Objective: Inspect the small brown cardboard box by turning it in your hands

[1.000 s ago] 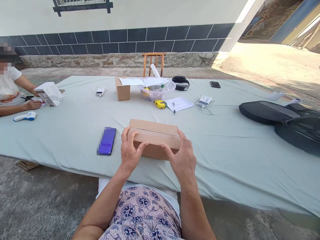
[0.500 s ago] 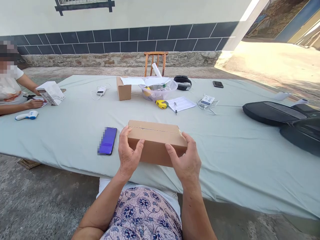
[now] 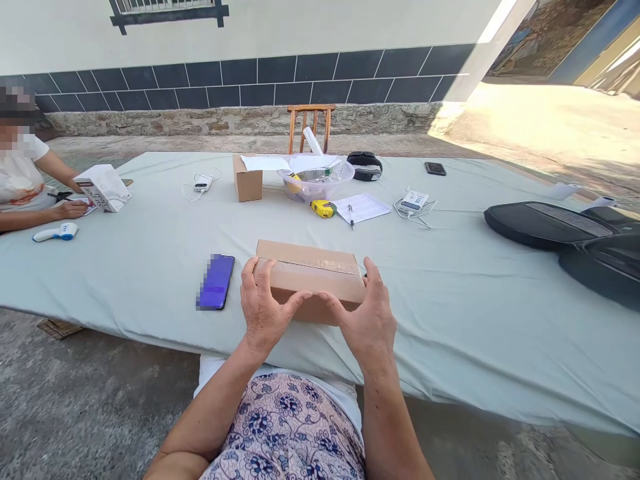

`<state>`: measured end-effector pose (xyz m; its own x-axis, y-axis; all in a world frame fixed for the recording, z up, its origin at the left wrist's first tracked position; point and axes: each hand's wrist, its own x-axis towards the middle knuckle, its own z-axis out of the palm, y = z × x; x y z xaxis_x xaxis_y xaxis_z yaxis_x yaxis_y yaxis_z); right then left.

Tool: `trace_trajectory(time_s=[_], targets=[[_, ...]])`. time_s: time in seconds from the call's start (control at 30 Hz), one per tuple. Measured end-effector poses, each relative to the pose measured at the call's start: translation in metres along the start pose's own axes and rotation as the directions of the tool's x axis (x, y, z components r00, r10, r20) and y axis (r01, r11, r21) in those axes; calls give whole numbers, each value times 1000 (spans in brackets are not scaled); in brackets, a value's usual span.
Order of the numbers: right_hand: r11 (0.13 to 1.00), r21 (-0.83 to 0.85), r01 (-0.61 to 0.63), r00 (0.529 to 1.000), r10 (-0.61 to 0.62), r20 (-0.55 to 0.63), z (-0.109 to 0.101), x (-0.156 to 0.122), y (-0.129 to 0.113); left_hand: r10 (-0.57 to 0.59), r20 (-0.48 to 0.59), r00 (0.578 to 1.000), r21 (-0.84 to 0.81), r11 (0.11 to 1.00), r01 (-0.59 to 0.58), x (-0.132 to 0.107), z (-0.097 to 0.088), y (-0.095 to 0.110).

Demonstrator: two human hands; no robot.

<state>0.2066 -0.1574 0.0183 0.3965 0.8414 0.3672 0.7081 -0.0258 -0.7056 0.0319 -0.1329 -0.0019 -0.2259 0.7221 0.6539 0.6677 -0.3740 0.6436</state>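
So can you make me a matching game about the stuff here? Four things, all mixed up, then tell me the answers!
Things:
1. wooden chair
2. nearest cardboard box
3. phone beside the box
4. tape measure

Clues:
A. between the person's left hand and right hand
B. yellow, on the near side of the plastic basin
C. past the far edge of the table
D. lying flat, with a blue-purple screen

Pairs: 1-C, 2-A, 3-D, 4-B.
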Motion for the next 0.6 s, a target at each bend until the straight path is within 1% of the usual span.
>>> trace_trajectory(time_s=[0.1, 0.17, 0.23, 0.27, 0.33, 0.43, 0.5, 0.6], targets=[[998, 48, 33, 999, -31, -27, -4, 1, 2, -23, 16, 1000, -51, 998, 24, 3, -5, -1], [996, 84, 24, 999, -20, -51, -8, 0, 1, -51, 20, 998, -104, 993, 53, 8, -9, -2], [993, 120, -2, 997, 11, -74, -13, -1, 0, -103, 30, 994, -185, 977, 107, 13, -15, -3], [990, 143, -15, 996, 27, -83, -15, -1, -1, -145, 45, 988, -234, 960, 151, 15, -18, -4], [978, 205, -33, 994, 53, -95, -19, -1, -2, -251, 100, 963, -320, 908, 270, 20, -23, -4], [952, 302, -42, 991, 78, -108, -22, 0, -2, -378, 189, 906, -380, 823, 422, 24, -30, -5], [934, 355, -37, 990, 83, -115, -23, 2, 0, -408, 230, 883, -410, 783, 469, 26, -32, -5], [906, 421, -28, 990, 84, -116, -24, 6, 6, -390, 306, 868, -475, 728, 494, 28, -35, -8]])
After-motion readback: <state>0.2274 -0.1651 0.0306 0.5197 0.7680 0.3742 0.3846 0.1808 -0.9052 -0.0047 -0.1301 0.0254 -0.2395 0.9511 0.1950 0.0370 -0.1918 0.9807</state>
